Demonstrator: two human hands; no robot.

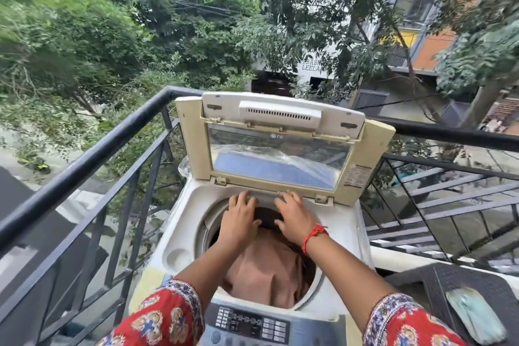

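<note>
A white top-loading washing machine [174,236] stands on a balcony, its folding lid [275,143] raised upright at the back. The round drum holds a light brown cloth [266,267] and darker clothes behind it. My left hand [238,219] and my right hand [295,219] reach over the drum's far rim, fingers spread and fairly straight, fingertips near the lid's lower edge. Neither hand visibly grips anything. A red thread [313,236] circles my right wrist. The control panel [252,326] lies at the near edge.
A black metal railing [92,154] runs along the left and behind the machine. A dark woven surface [455,281] at the right carries a pale green object [474,317]. Trees, a street and buildings lie beyond and below.
</note>
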